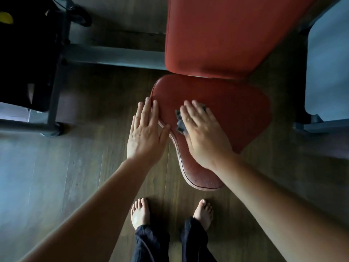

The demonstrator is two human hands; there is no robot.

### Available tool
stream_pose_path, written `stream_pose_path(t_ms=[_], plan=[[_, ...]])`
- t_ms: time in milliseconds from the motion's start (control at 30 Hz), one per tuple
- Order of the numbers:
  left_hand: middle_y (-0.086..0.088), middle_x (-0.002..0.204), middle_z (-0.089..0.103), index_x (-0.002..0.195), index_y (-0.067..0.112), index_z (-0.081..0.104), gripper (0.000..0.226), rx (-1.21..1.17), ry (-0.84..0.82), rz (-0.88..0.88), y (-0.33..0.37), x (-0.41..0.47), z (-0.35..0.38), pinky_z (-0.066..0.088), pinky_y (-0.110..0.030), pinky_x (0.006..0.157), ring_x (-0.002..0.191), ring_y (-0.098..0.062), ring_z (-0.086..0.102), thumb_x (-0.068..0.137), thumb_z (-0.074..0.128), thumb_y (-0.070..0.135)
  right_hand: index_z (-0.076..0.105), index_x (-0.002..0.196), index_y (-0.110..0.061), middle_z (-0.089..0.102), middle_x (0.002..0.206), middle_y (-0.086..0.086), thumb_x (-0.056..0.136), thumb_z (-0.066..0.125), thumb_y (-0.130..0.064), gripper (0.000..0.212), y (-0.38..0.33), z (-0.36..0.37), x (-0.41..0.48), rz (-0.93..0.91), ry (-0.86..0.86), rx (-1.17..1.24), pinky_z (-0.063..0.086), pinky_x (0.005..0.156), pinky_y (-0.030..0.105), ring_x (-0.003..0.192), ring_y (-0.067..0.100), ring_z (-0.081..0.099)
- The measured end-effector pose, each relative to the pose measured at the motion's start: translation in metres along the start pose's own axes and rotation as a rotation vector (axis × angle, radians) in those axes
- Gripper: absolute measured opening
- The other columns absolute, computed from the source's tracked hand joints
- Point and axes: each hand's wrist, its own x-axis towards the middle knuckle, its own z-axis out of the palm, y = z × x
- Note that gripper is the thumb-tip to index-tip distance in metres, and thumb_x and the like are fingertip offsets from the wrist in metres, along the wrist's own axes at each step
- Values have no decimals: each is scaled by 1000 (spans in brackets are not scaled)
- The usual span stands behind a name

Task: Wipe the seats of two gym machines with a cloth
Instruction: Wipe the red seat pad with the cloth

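So, far left: black machine block (28, 59) at the frame edge, with a small yellow patch (5, 19) on its upper corner; details too dark to tell.
Grey frame bar (113, 56): runs from the black block across to the red pads, low over the floor.
Floor (85, 167): dark wood planks, under everything.
Left hand (146, 133): palm down, fingers straight and close together, holding nothing. Fingertips lie on the left rim of the seat, and the thumb touches the seat's edge lower down.
Left foot (140, 212): bare, on the floor just short of the seat's near tip, dark trouser leg (151, 242) above it.
Cloth (180, 121): grey, crumpled, on the left part of the seat, mostly hidden under the right hand. Bits show at the hand's left side and past the fingertips.
Right hand (202, 133): flat on the cloth, fingers straight and slightly spread, pressing it onto the seat rather than gripping it.
Seat (241, 118): red pad, rounded, narrow end toward the person, worn pale piping along the left edge.
Backrest (226, 35): larger red pad, just beyond the seat's far edge.
Right foot (204, 210): bare, near the seat's tip.
Far right: grey frame part (324, 72), beside the seat.
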Motion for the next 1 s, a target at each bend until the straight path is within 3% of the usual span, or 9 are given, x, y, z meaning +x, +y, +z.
stream_pose_path(t_ms=[133, 267, 467, 700, 900, 1000], plan=[[-2, 176, 7, 167, 16, 8, 80, -49, 13, -21, -3, 1, 5, 10, -42, 132, 163, -20, -1, 105, 44, 51, 33, 157, -7, 30, 166, 12, 101, 32, -27, 60, 7, 3, 49, 25, 41, 11, 24, 124, 49, 155, 31, 26], [-3, 176, 9, 167, 15, 5, 82, -87, -5, -54, -8, -5, 5, 9, -40, 133, 163, -17, -1, 106, 41, 56, 26, 160, -8, 27, 167, 13, 105, 34, -28, 59, 2, -2, 122, 113, 16, 16, 18, 127, 48, 156, 31, 22], [-3, 176, 11, 167, 14, 4, 84, -127, -18, -34, -12, -12, 11, 7, -34, 132, 163, -15, 0, 106, 42, 57, 28, 159, -8, 25, 168, 11, 103, 39, -28, 60, -5, 5, 36, -151, -8, -4, 20, 127, 46, 156, 30, 22], [-1, 176, 9, 167, 15, 3, 84, -114, -12, -19, -12, -12, 13, 6, -29, 131, 163, -15, 0, 105, 40, 58, 23, 161, -11, 21, 170, 10, 106, 34, -29, 58, -13, -1, 139, -36, -21, 9, 18, 127, 49, 157, 29, 18], [-5, 175, 15, 167, 13, 9, 81, -153, 35, -28, -9, -22, 18, 9, -29, 131, 162, -15, 6, 106, 43, 54, 29, 159, -8, 26, 168, 10, 102, 32, -32, 62, -9, 3, 23, -237, -27, -30, 21, 127, 48, 157, 30, 22], [-5, 175, 14, 167, 13, 9, 80, -149, 44, -34, -7, -22, 21, 3, -23, 129, 162, -16, 6, 107, 44, 53, 29, 159, -9, 25, 168, 10, 102, 37, -29, 61, -9, 7, 41, -216, -35, -21, 23, 126, 48, 157, 30, 21]])
